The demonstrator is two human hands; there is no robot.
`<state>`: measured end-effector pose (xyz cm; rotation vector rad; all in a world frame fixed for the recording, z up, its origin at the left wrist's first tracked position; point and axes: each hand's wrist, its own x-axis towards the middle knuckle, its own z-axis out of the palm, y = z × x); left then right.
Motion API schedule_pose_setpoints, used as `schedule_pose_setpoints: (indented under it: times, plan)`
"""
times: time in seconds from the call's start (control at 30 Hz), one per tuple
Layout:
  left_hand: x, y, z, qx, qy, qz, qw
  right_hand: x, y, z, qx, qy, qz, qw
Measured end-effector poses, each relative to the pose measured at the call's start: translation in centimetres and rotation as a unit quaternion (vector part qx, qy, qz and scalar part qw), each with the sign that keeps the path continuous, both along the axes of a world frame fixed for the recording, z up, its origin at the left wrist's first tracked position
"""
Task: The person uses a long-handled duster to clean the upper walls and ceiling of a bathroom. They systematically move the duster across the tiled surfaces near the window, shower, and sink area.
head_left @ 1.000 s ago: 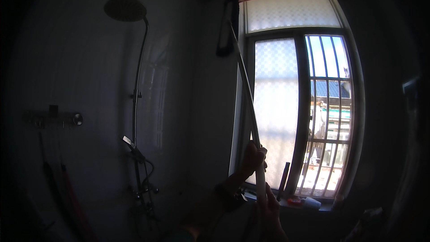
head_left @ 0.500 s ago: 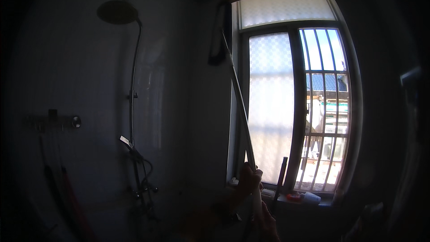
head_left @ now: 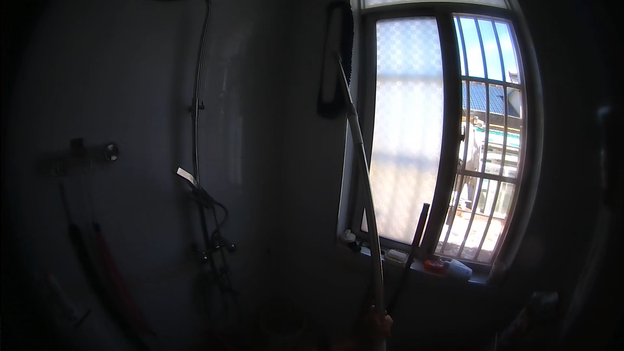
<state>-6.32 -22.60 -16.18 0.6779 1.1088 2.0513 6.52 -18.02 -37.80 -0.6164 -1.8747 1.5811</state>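
A long-handled flat mop (head_left: pixel 363 156) leans up across the view, its pale metal pole rising from the lower edge. Its dark, fringed oblong head (head_left: pixel 335 58) is raised against the shadowed wall just left of the window. Low on the pole, my left hand (head_left: pixel 382 322) is closed around it; deep shadow hides most of its fingers and the forearm. My right hand lies outside the picture.
A barred window (head_left: pixel 408 130) with a frosted pane is on the right. Its sill bears a red item (head_left: pixel 434 265), a white container (head_left: pixel 459 269) and other small things. A dark rod (head_left: pixel 419 231) leans there. A shower set (head_left: pixel 196 104) hangs on the left wall.
The mop head has come lower on the wall beside the window. My left hand is farther down the pole, and my right hand has left the picture. The view has tipped downward.
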Motion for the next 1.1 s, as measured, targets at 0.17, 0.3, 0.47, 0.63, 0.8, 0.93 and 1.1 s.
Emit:
schedule_pose_setpoints:
  times: [0.17,0.3,0.47,0.63,0.8,0.93,1.1]
  plan:
    - [2.9,-1.0,-7.7,-0.060,0.172,0.007,0.983,7.2,-2.5,-7.5,0.067,-0.114,-0.044,0.990]
    - [2.0,-1.9,-12.8,-0.002,0.280,-0.135,0.950,12.2,-4.9,-10.8,0.137,-0.158,-0.066,0.976]
    - [-2.6,-0.9,-12.1,-0.042,-0.280,-0.214,0.935,14.9,-6.4,-13.1,0.194,-0.158,-0.071,0.966]
    - [-4.0,-1.4,-6.0,-0.096,-0.063,-0.193,0.975,15.1,-10.7,-10.8,0.192,-0.332,-0.122,0.916]
    - [-10.5,6.6,1.9,0.052,-0.107,-0.182,0.976,8.2,-4.0,-2.4,0.205,-0.206,-0.162,0.943]
    - [-17.7,7.6,13.4,0.079,-0.007,-0.098,0.992,-1.7,-1.2,11.8,0.214,-0.022,-0.135,0.967]
    - [-23.6,7.2,25.7,0.144,0.140,0.118,0.972,-13.0,1.3,22.4,0.115,-0.001,-0.039,0.993]
